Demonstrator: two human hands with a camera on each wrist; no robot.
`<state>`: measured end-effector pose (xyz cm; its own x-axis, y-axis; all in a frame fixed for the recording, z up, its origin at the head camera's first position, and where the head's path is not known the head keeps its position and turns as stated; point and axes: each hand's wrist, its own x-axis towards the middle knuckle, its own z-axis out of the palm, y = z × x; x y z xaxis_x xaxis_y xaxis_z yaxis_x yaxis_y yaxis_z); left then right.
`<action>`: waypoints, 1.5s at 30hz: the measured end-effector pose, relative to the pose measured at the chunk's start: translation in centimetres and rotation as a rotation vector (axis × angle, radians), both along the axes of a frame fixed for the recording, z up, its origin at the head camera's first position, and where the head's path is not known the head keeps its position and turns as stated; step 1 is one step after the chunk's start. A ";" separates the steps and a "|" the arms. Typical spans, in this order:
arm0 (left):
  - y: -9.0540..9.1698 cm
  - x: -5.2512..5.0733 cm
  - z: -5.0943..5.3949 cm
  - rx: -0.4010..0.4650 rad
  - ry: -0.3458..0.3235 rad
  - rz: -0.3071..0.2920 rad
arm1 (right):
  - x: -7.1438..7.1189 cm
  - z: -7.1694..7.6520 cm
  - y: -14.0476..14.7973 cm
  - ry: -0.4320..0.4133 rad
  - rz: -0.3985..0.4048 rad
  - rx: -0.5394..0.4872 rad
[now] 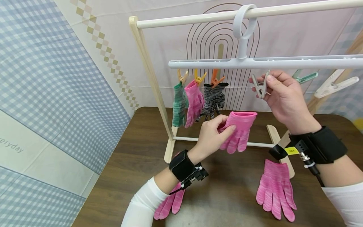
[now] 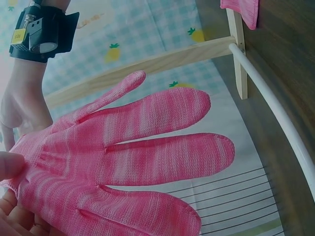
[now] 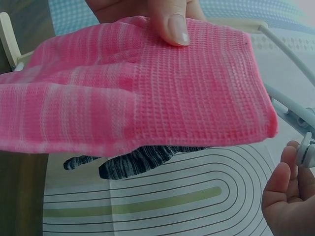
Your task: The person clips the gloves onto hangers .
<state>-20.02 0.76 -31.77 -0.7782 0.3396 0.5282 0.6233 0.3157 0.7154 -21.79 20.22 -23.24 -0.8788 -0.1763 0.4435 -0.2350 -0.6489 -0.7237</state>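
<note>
Head view: below the middle of the hanger, the left hand pinches a pink glove, thumb in front; its cuff gapes upward, fingers hanging down. Just under the hanger's bar, right of its hook, the right hand pinches a gray clip, apart from that glove. Beneath the hanger's left end, a beige clip grips a green glove, a yellow clip a hanging pink glove, and an orange clip black-and-gray knitwear. A green clip and a white clip hang under its right part. Open room separates the orange and gray clips along the hanger. Nearer than the hanger, two loose pink gloves lie well apart on the table, whose far edge runs behind the hanging gloves.
</note>
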 end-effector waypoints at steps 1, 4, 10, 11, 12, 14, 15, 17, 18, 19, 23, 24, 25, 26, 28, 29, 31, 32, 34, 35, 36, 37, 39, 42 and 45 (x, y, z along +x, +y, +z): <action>0.0 0.0 0.1 0.003 0.001 -0.002 | 0.0 0.0 0.0 -0.001 0.001 -0.004; 0.1 0.0 0.2 0.010 0.003 -0.002 | 0.0 0.0 0.1 -0.001 0.011 -0.023; 0.3 -0.2 0.4 0.008 -0.003 -0.005 | -0.1 0.0 0.2 -0.001 0.049 -0.049; 0.4 -0.2 0.4 0.005 -0.004 -0.005 | -0.1 0.0 0.3 -0.001 0.057 -0.048; 0.4 -0.2 0.4 0.007 -0.005 -0.006 | -0.1 0.0 0.3 -0.002 0.066 -0.048; 0.4 -0.2 0.4 0.012 -0.006 -0.008 | -0.2 0.1 0.4 -0.005 0.082 -0.043; 0.5 -0.2 0.4 0.013 -0.005 -0.007 | -0.2 0.1 0.4 -0.008 0.088 -0.042; 0.5 -0.2 0.4 0.017 -0.001 -0.005 | -0.2 0.1 0.4 -0.015 0.103 -0.047; 0.5 -0.2 0.4 0.016 0.002 -0.003 | -0.2 0.1 0.4 -0.019 0.109 -0.051; 0.5 -0.2 0.5 0.011 0.005 0.000 | -0.3 0.1 0.5 -0.022 0.114 -0.052; 0.6 -0.2 0.5 0.013 0.009 0.001 | -0.5 0.1 0.5 -0.032 0.142 -0.062; 0.7 -0.2 0.5 0.014 0.007 -0.001 | -0.5 0.0 0.5 -0.036 0.151 -0.065; 0.7 -0.2 0.5 0.020 0.005 -0.005 | -0.5 0.0 0.6 -0.039 0.159 -0.067; 0.7 -0.2 0.5 0.025 0.005 -0.007 | -0.6 0.0 0.6 -0.042 0.166 -0.069; 0.8 -0.2 0.5 0.027 0.005 -0.011 | -0.6 0.0 0.6 -0.049 0.175 -0.072; 0.8 -0.2 0.5 0.027 0.006 -0.011 | -0.6 0.0 0.6 -0.051 0.180 -0.072; 0.8 -0.2 0.6 0.026 0.012 -0.009 | -0.7 0.0 0.7 -0.055 0.181 -0.068; 0.9 -0.2 0.6 0.027 0.016 -0.007 | -0.7 0.0 0.6 -0.056 0.179 -0.063; 0.9 -0.2 0.6 0.029 0.029 -0.005 | -0.7 0.0 0.6 -0.057 0.174 -0.059; 1.0 -0.2 0.6 0.030 0.034 -0.002 | -0.7 0.0 0.6 -0.061 0.174 -0.064; 1.1 -0.2 0.6 0.033 0.040 -0.001 | -0.7 0.0 0.6 -0.065 0.173 -0.068; 1.1 -0.3 0.7 0.036 0.044 -0.001 | -0.7 0.0 0.6 -0.067 0.171 -0.073; 1.3 -0.3 0.7 0.043 0.052 0.001 | -0.8 0.0 0.6 -0.076 0.180 -0.100; 1.4 -0.3 0.7 0.050 0.052 0.008 | -0.9 0.0 0.5 -0.068 0.189 -0.115; 1.5 -0.3 0.8 0.051 0.056 0.019 | -0.9 0.0 0.5 -0.053 0.190 -0.112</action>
